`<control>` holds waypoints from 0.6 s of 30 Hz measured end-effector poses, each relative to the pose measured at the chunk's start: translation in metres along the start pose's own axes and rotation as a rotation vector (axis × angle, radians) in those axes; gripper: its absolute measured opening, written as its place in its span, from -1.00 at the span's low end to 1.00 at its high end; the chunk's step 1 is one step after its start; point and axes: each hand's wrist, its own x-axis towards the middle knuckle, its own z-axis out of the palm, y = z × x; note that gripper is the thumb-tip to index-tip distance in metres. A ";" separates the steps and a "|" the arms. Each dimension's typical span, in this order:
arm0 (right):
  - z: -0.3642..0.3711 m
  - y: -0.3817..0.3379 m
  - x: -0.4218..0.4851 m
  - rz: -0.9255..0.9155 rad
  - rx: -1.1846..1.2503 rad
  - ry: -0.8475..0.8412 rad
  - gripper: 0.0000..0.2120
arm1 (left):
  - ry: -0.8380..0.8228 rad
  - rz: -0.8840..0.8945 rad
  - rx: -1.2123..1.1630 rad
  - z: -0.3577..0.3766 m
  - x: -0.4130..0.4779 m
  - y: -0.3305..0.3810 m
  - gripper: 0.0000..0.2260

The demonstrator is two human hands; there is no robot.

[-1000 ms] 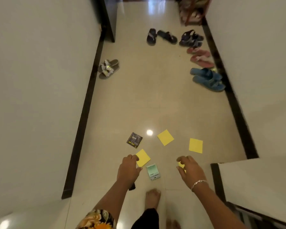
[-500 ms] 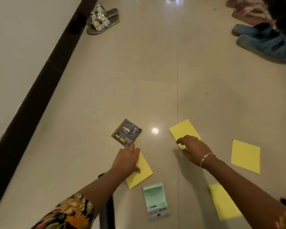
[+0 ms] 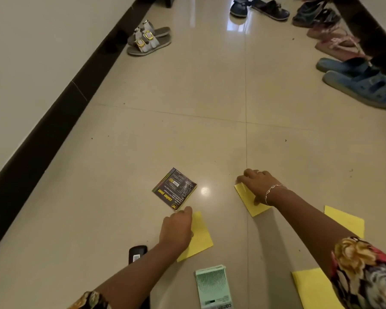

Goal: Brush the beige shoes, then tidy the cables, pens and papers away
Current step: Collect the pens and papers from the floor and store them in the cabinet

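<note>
Several yellow papers lie on the tiled floor. My left hand [image 3: 176, 230] rests on the left edge of one yellow paper [image 3: 200, 237], its fingertips reaching the near corner of a small black spiral notepad [image 3: 174, 188]. My right hand [image 3: 257, 185] lies over another yellow paper [image 3: 251, 202], fingers spread at its far corner. Two more yellow papers sit at the right [image 3: 345, 220] and near right [image 3: 312, 288]. A green notepad [image 3: 213, 286] lies near the bottom. The beige buckled sandals [image 3: 148, 39] stand by the left wall.
A black object [image 3: 137, 253] lies beside my left forearm. Blue slippers [image 3: 359, 82], pink sandals [image 3: 337, 42] and dark sandals [image 3: 260, 7] line the right and far side. Dark skirting runs along the left wall [image 3: 31, 63].
The view has pulled back and tilted up a little. My right hand has slid over the far end of its yellow paper; my left hand stays between the notepad and its paper.
</note>
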 end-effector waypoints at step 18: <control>0.009 0.012 -0.045 0.154 0.388 -0.177 -0.53 | -0.153 0.199 -0.153 -0.048 0.004 0.052 -0.58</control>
